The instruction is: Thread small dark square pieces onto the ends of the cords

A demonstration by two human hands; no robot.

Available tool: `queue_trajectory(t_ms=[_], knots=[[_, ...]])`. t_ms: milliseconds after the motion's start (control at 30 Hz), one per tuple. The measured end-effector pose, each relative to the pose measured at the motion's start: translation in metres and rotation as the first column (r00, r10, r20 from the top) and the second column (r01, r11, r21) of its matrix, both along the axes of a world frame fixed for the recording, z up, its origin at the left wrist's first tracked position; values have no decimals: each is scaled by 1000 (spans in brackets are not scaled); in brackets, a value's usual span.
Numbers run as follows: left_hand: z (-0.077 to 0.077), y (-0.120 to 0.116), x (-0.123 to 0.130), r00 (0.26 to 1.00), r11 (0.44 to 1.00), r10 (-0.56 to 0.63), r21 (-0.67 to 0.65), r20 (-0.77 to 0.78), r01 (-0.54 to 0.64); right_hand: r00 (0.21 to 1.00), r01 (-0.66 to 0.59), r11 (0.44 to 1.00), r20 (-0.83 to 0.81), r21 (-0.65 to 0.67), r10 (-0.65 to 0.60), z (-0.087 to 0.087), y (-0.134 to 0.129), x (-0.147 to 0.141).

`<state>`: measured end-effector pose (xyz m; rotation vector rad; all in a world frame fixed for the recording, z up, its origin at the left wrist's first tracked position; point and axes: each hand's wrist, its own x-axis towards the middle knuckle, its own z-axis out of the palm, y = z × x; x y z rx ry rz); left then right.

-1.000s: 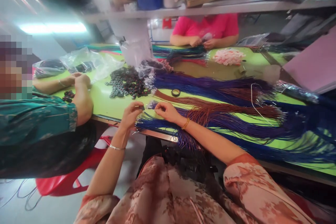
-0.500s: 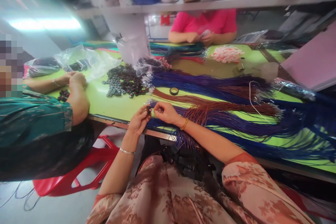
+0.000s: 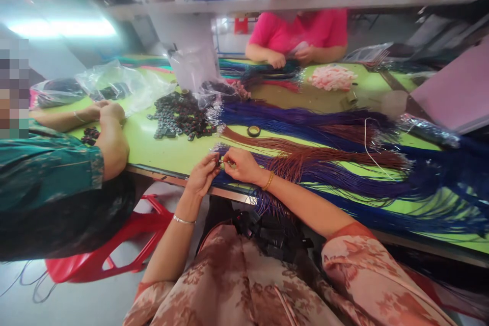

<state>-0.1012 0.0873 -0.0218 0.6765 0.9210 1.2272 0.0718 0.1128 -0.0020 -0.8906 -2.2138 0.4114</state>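
Observation:
My left hand (image 3: 201,175) pinches a small black plastic connector (image 3: 219,160) between thumb and fingers at the table's front edge. Close against it on the right, my right hand (image 3: 243,166) is closed in a pinch, its fingertips at the connector. A thin, pale-tipped piece, seemingly a wire end, shows between them; most of it is hidden by the fingers. Under and beside my right wrist run blue-purple wires (image 3: 336,175) and a bundle of brown wires (image 3: 263,143). Several more black connectors (image 3: 267,232) lie in my lap.
A heap of black connectors (image 3: 179,114) sits at the table's middle left, with a tape roll (image 3: 253,131) nearer me. Pale pink pieces (image 3: 332,77) lie at the back. One co-worker's arm (image 3: 112,132) rests at left; another person (image 3: 298,35) sits opposite, under a shelf (image 3: 336,1).
My right hand has come slightly left, so its fingertips now meet the connector. The co-worker opposite has moved one hand lower and away from the other. The view has shifted slightly.

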Motion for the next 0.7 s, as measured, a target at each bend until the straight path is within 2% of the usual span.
queue_trajectory(t_ms=[133,233,500,600,700], knots=[[2,-5,8,998,998,40,56,-54,-37,997,-23,998,80,59,18,-3,1,-1],[1,-7,14,990,994,82,88,-116,-72,995,-24,999,95,40,20,-4,1,-1],[-6,-11,19,972,981,175,112,-159,-158,997,22,999,81,-39,-19,-5,-6,-5],[-7,-12,19,961,978,188,132,-204,-163,998,7,995,60,-104,-1,-3,-5,-6],[-2,-12,14,958,979,178,135,-226,-150,1000,20,976,-4,-217,-21,2,9,2]])
